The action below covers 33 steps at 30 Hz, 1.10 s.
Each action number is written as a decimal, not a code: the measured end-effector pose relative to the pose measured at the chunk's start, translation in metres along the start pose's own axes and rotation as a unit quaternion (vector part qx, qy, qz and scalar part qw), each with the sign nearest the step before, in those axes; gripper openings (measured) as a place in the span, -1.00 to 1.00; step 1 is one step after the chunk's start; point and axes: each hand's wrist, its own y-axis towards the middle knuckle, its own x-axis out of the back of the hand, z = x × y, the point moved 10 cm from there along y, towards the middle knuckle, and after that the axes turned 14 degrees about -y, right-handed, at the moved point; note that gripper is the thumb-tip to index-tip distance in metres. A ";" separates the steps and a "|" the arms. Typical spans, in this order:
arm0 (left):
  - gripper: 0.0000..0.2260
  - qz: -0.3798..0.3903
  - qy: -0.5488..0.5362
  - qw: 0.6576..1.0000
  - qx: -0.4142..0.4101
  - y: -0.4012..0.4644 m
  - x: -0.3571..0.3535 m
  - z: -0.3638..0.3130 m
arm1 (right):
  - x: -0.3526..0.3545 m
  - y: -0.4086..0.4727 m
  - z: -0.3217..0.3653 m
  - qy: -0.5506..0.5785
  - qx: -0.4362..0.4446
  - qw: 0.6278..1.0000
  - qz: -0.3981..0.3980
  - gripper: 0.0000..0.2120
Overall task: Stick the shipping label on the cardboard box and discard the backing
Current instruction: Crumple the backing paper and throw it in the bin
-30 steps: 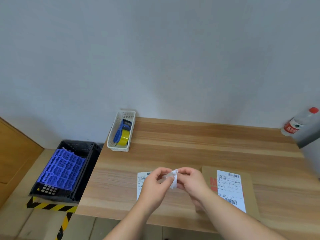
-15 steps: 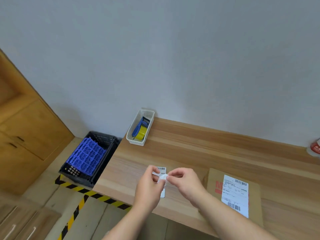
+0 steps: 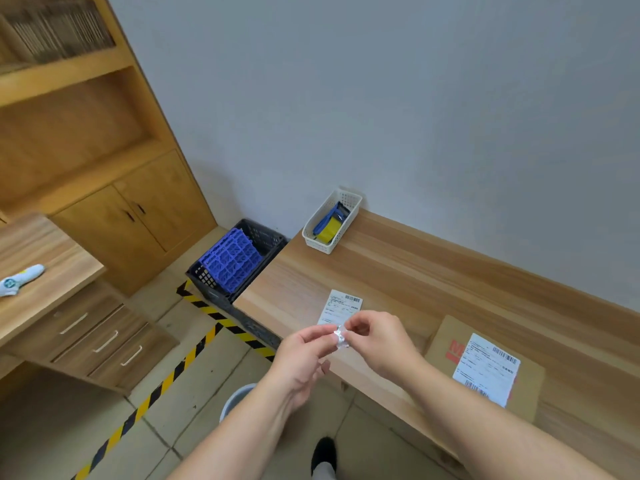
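Observation:
A flat cardboard box (image 3: pixel 530 382) lies at the right of the wooden table, with a white shipping label (image 3: pixel 486 368) stuck on its top. My left hand (image 3: pixel 301 358) and my right hand (image 3: pixel 377 344) meet above the table's front edge. Between their fingertips they pinch a small crumpled wad of white backing paper (image 3: pixel 341 339). A second printed label sheet (image 3: pixel 341 306) lies flat on the table just behind my hands.
A white basket (image 3: pixel 332 221) holding a blue tape dispenser with yellow tape stands at the table's back left corner. A black crate (image 3: pixel 239 261) with blue plastic grids sits on the floor by yellow-black tape. Under my left forearm shows a grey bin rim (image 3: pixel 239 396). Wooden cabinets stand to the left.
The view has swung left and down, bringing the cabinets, floor and bin rim into sight. Both hands stay together on the backing, which is crumpled smaller and held nearer the table's front edge.

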 end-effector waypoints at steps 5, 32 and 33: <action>-0.73 -0.007 0.022 0.999 -0.029 -0.011 0.026 -0.004 | -0.033 -0.016 0.014 0.177 -0.022 0.981 0.070 -0.95; -0.89 -0.183 0.319 0.925 -0.100 -0.037 0.256 -0.026 | -0.263 -0.039 0.091 0.167 -0.168 0.908 0.346 -0.81; -0.90 -0.195 0.321 0.922 -0.095 -0.034 0.267 -0.026 | -0.272 -0.037 0.096 0.163 -0.160 0.907 0.353 -0.80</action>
